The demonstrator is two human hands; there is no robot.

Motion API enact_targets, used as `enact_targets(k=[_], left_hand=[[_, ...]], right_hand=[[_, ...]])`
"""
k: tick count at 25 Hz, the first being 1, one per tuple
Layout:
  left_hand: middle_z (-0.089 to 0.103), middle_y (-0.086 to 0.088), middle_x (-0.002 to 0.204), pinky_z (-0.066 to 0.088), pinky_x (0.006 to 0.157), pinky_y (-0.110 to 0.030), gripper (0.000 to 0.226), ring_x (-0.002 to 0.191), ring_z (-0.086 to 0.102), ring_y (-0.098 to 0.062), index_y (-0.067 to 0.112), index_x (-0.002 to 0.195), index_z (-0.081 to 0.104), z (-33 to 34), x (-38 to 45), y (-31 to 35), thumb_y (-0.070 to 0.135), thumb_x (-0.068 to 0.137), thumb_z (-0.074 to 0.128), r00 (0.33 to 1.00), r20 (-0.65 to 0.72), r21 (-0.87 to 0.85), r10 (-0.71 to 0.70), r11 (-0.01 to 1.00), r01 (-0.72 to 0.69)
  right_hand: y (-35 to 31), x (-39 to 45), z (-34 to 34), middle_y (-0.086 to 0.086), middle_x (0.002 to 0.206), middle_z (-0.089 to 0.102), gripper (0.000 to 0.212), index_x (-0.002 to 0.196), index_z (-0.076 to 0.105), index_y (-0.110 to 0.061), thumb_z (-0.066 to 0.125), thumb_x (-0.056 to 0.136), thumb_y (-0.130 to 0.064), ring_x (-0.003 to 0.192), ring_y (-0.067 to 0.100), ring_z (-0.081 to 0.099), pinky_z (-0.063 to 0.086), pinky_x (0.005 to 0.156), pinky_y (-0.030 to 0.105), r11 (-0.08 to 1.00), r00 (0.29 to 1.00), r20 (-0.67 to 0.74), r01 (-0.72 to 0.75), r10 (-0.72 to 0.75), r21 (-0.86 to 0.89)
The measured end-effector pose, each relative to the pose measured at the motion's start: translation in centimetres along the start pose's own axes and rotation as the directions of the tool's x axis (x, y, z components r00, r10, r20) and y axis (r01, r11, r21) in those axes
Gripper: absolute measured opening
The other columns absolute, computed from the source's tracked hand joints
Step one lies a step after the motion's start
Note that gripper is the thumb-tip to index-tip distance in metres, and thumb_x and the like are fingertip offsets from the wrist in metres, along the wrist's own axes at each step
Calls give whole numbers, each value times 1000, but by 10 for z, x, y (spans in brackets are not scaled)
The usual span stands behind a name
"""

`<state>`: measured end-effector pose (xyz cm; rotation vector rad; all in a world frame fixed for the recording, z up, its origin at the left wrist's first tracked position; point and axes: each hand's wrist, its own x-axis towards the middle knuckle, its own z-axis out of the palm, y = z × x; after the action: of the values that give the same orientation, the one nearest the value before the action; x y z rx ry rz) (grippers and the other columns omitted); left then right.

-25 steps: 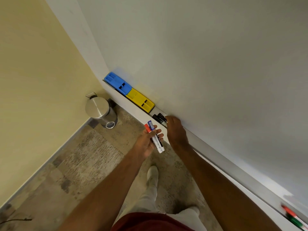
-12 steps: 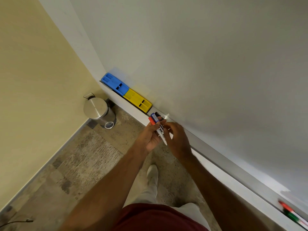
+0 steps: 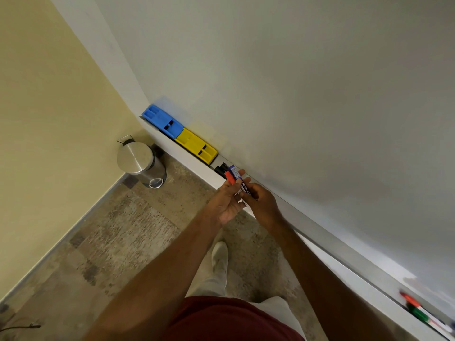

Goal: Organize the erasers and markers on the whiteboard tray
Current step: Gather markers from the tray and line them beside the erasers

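A blue eraser (image 3: pixel 162 121) and a yellow eraser (image 3: pixel 196 145) lie end to end at the left end of the whiteboard tray (image 3: pixel 197 163). Black-capped markers (image 3: pixel 221 168) rest on the tray just right of the yellow eraser. My left hand (image 3: pixel 227 200) holds a bundle of markers (image 3: pixel 235 175) with red and blue caps, close to the tray's front edge. My right hand (image 3: pixel 262 205) pinches the white barrel of one marker in that bundle. A red and a green marker (image 3: pixel 418 310) lie on the tray at the far right.
A steel pedal bin (image 3: pixel 140 162) stands on the floor in the corner under the tray's left end. A yellow wall runs along the left. My legs and shoe (image 3: pixel 219 252) are below the hands. A cable (image 3: pixel 22 327) lies at the bottom left.
My right hand left the black markers on the tray and came back to the bundle in my left hand, which rose toward the tray. It now grips one marker there.
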<state>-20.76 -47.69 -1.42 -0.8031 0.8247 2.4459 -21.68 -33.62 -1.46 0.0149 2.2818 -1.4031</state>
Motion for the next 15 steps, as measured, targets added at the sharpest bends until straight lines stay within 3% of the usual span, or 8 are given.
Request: enact_targets(k=[4, 8, 11, 15], left_hand=[[65, -11, 121, 41, 110, -57, 38, 109, 62, -27, 17, 135, 61, 5, 0, -3, 18, 96, 61, 1000, -16, 36, -8, 999, 9], [71, 0, 103, 50, 94, -39, 25, 98, 63, -19, 19, 117, 71, 15, -4, 0, 29, 94, 67, 993, -117, 257, 0, 966, 31], [71, -5, 99, 51, 81, -32, 12, 93, 63, -21, 16, 103, 70, 12, -1, 2, 23, 94, 68, 975, -210, 221, 67, 975, -19], [73, -12, 106, 57, 77, -29, 22, 100, 69, -23, 10, 114, 68, -2, 2, 8, 22, 95, 66, 953, -282, 152, 109, 986, -68]], right_hand=[[2, -2, -8, -6, 112, 74, 31, 127, 67, -25, 65, 96, -29, 105, 9, 69, 56, 96, 38, 996, 999, 31, -32, 29, 82], [7, -5, -21, -7, 116, 73, 34, 133, 65, -24, 61, 99, -25, 108, 8, 68, 55, 93, 29, 993, 1000, -29, -4, 8, 114], [20, -15, -35, -8, 124, 67, 34, 136, 59, -23, 52, 102, -25, 113, 8, 62, 51, 94, 25, 997, 992, -117, 35, -44, -73], [49, -36, -43, 1, 112, 70, 22, 121, 61, -20, 55, 100, -17, 104, 18, 65, 58, 87, 35, 908, 966, -223, 28, -132, -418]])
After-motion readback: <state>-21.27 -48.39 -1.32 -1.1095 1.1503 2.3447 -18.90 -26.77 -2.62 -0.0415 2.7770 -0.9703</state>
